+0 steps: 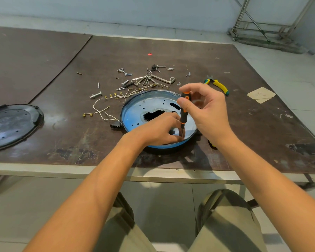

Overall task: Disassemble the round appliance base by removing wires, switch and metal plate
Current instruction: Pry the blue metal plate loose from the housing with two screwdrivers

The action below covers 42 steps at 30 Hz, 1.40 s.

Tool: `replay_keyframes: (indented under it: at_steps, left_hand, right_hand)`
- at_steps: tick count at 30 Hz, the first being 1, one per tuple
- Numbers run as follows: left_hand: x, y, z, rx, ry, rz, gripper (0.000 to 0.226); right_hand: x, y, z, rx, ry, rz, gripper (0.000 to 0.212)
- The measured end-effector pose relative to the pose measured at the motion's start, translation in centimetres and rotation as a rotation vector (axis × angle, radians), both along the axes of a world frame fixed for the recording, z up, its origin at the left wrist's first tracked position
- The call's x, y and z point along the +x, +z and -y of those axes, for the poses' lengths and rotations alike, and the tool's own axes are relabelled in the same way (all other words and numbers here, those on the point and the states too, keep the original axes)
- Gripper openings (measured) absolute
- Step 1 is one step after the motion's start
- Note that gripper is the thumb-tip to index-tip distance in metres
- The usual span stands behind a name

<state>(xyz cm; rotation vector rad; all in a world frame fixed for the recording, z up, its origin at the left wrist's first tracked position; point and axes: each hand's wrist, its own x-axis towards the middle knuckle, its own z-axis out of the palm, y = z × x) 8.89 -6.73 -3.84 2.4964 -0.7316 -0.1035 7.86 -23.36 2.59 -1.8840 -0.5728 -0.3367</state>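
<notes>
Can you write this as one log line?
right hand: grips screwdriver | left hand: holds its shaft | round base: on table

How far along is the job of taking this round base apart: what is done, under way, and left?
Done: loose wires and screws lie on the table beside the base. Under way: the right hand holds the screwdriver, the left hand pinches its shaft low, at the metal plate. Left: the plate sits in the base; a black switch sits at its left rim, attached or free I cannot tell.
</notes>
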Motion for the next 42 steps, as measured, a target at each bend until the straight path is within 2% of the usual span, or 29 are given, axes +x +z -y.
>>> replay_keyframes:
  at_steps: [5, 8, 14, 17, 19, 22, 29, 36, 42]
  left_hand:
    - [-0.1, 0.0, 0.0, -0.037, 0.010, -0.012, 0.016]
    - [-0.1, 0.0, 0.0, -0.026, 0.011, -0.002, 0.016]
    - [-0.4, 0.5, 0.1, -0.023, 0.007, 0.004, 0.015]
    - [-0.5, 0.4, 0.1, 0.002, 0.010, 0.056, 0.021]
    - [-0.6, 0.5, 0.2, 0.022, 0.034, 0.072, 0.027]
    - [-0.6, 0.6, 0.3, 0.047, 0.030, 0.059, 0.032]
    - [-0.7, 0.8, 0.4, 0.042, -0.014, 0.004, 0.022]
    - [-0.9, 1.0, 0.6, 0.055, -0.023, 0.013, 0.022]
    - [-0.8, 0.9, 0.5, 0.045, -0.019, 0.013, 0.020]
  right_hand:
    - [0.4, -0.1, 0.2, 0.043, 0.043, -0.063, 0.028]
    - [0.3, -0.2, 0.3, 0.002, 0.042, -0.018, 0.021]
    - [0.5, -0.2, 0.3, 0.021, 0.067, -0.034, 0.028]
    - [0.3, 0.0, 0.1, 0.043, 0.109, -0.084, 0.025]
    - [0.1, -0.1, 0.0, 0.000, 0.103, -0.040, 0.021]
    - [0.1, -0.1, 0.0, -0.019, 0.080, -0.003, 0.026]
    - [0.0, 0.1, -0.1, -0.004, 0.149, -0.045, 0.030]
    - [-0.2, 0.0, 0.2, -0.016, 0.153, -0.010, 0.031]
    - [-0.2, 0.1, 0.3, 0.011, 0.198, -0.063, 0.033]
